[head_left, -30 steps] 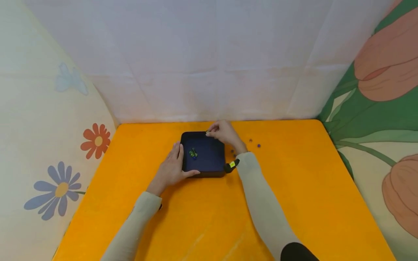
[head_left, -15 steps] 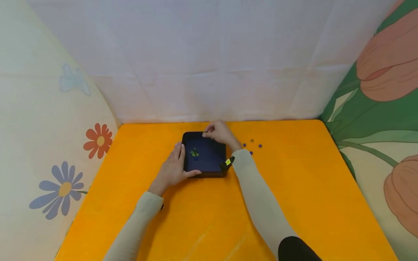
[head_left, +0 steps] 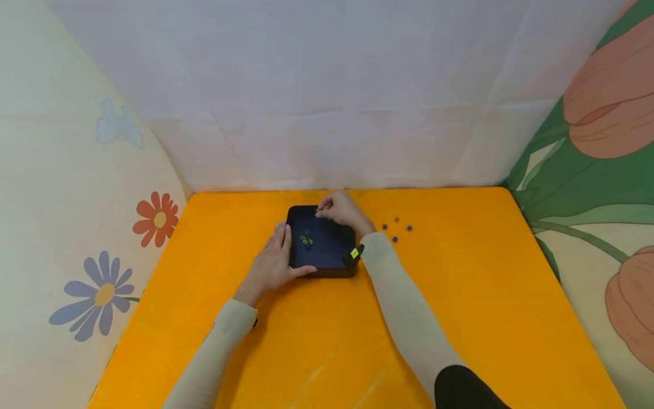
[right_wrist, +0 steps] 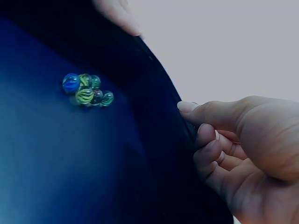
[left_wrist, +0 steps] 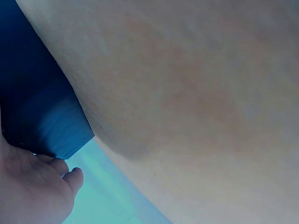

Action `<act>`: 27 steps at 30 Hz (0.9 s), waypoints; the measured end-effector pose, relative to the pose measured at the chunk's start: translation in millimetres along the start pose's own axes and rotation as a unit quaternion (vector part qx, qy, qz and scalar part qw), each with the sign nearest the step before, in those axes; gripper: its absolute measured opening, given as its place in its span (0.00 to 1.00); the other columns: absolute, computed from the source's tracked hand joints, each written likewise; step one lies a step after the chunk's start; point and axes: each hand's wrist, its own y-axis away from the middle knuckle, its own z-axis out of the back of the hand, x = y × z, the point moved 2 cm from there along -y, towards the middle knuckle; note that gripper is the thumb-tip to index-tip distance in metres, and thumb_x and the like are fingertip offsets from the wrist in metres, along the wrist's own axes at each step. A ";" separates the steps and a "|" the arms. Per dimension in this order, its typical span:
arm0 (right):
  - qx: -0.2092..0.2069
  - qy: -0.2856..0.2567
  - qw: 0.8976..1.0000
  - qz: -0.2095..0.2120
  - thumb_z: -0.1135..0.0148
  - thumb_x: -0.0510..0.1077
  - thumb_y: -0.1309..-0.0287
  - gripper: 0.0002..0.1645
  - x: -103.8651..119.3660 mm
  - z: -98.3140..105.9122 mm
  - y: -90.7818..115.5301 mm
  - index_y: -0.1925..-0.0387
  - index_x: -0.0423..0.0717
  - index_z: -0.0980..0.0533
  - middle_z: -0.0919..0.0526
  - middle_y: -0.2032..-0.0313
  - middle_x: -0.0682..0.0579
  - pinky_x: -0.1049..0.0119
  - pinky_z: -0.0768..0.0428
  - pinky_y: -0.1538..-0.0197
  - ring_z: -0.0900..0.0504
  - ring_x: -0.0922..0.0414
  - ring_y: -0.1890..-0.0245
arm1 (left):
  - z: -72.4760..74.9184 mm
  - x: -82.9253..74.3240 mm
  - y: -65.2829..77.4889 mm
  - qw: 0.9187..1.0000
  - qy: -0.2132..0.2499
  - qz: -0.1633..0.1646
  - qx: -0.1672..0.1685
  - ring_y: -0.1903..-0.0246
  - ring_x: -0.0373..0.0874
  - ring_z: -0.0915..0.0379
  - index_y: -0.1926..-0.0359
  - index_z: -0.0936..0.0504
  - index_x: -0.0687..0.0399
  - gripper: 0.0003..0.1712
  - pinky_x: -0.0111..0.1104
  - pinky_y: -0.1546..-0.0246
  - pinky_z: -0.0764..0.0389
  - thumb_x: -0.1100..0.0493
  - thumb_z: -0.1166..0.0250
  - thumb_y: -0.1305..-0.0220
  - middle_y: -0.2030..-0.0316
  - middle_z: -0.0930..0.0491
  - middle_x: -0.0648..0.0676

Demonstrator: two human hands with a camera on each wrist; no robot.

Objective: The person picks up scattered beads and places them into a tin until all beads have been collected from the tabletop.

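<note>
A dark square tray [head_left: 329, 245] lies flat on the orange table. My left hand [head_left: 271, 262] braces its near left corner, fingers extended along the left side and thumb across the front wall. Several swirled glass marbles [head_left: 306, 239] cluster on the tray floor, one blue and others green, as the right wrist view also shows [right_wrist: 85, 91]. My right hand [head_left: 342, 212] is over the tray's far rim, thumb against curled fingers. It pinches a small marble [head_left: 317, 211], mostly hidden by the fingertips. The left wrist view shows mainly blurred skin and the tray's corner [left_wrist: 42, 112].
Several loose marbles [head_left: 395, 239] lie on the orange table [head_left: 327, 329] right of the tray, beside my right wrist. A white cloth backdrop [head_left: 332, 113] hangs behind the table's far edge. Flower-printed cloths [head_left: 104, 294] flank both sides.
My right hand has shifted slightly left along the tray's far rim, revealing more loose marbles on the right. The left hand and tray stay put while the head view drifts slightly.
</note>
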 end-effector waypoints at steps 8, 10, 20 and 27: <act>0.011 0.023 1.000 0.000 0.29 0.46 0.32 0.09 -0.3 -3.6 -3.6 0.57 0.44 0.13 0.09 0.59 0.46 0.65 0.17 0.64 0.13 0.49 0.63 | -0.2 -0.1 -1.6 1.000 -0.006 0.003 0.007 0.14 0.60 0.66 0.16 0.66 0.62 0.82 0.55 0.18 0.42 0.07 0.50 0.49 0.15 0.71 0.63; 0.014 0.025 1.000 0.000 0.29 0.46 0.32 0.09 -0.1 -4.1 -4.6 0.57 0.44 0.13 0.09 0.59 0.46 0.65 0.17 0.64 0.13 0.48 0.63 | 0.1 -0.5 -1.8 1.000 -0.005 0.004 0.007 0.14 0.60 0.66 0.16 0.65 0.62 0.81 0.55 0.19 0.41 0.08 0.49 0.48 0.15 0.71 0.63; 0.019 0.035 0.999 0.002 0.28 0.45 0.33 0.10 0.4 -4.9 -7.1 0.57 0.43 0.13 0.09 0.62 0.45 0.65 0.18 0.64 0.13 0.49 0.65 | -0.3 -1.3 -1.4 1.000 -0.005 0.003 0.007 0.15 0.61 0.65 0.16 0.66 0.62 0.82 0.56 0.19 0.41 0.07 0.49 0.48 0.15 0.71 0.63; 0.013 0.038 0.999 0.005 0.28 0.45 0.33 0.10 -1.8 -4.9 -7.0 0.57 0.43 0.13 0.10 0.63 0.46 0.63 0.16 0.61 0.14 0.51 0.66 | -0.7 -1.4 -2.3 1.000 -0.008 0.002 0.005 0.15 0.61 0.64 0.16 0.65 0.62 0.81 0.55 0.19 0.41 0.09 0.48 0.47 0.15 0.70 0.64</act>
